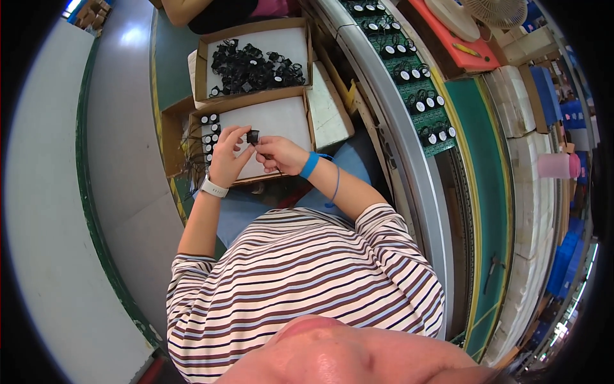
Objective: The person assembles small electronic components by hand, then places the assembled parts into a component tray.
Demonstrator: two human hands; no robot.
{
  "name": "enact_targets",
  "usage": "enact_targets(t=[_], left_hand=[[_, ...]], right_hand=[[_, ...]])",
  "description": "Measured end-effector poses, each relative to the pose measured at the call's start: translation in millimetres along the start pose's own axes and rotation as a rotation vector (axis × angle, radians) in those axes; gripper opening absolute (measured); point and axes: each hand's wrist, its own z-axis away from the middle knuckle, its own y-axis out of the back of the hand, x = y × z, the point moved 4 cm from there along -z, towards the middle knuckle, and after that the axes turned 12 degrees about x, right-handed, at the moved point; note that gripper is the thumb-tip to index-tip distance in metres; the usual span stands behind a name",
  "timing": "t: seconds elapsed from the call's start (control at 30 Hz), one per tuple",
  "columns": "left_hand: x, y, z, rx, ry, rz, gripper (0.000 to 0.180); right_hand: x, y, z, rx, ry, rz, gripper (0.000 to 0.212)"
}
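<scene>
A cardboard box (pixel 256 61) heaped with tangled black parts is seen at the far side. A conveyor belt (pixel 416 83) carrying rows of small black-and-white components is set to the right. A pink cup (pixel 558 166), possibly lidded, is placed beside stacked white trays (pixel 534 192).

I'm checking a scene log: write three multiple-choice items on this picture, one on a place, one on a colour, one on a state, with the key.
1. Where is the small black part?
A. On the conveyor
B. Between both hands, over the near cardboard tray
C. On the floor

2. What colour is the band on the right wrist?
A. Blue
B. Red
C. Yellow

3. How does the far cardboard tray stand?
A. Upside down
B. Lidded
C. Holds a heap of black parts

Key: B, the left hand and right hand pinch it over that tray; A, the band is blue; C, a black heap fills it.
</scene>
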Motion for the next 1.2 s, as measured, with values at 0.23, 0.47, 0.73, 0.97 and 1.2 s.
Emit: enact_targets(t=[0.23,0.47,0.73,0.97,1.2], left_hand=[[-14,-4,5,-0.011,0.153,0.224,0.030],[-49,29,-4,0.416,0.352,0.525,0.022],[-65,24,-1,0.616,0.459,0.615,0.021],[-68,-26,20,0.389,0.506,0.591,0.020],[-25,-55,41,0.208,0.647,0.690,0.018]], right_hand=[[-7,2,9,-0.053,0.030,0.158,0.012],[-16,22,13,0.165,0.493,0.584,0.018],[-33,12,40,0.439,0.705,0.995,0.018],[-35,-4,36,-0.021,0.321,0.093,0.023],[-57,31,7,0.292,0.632,-0.167,0.022]])
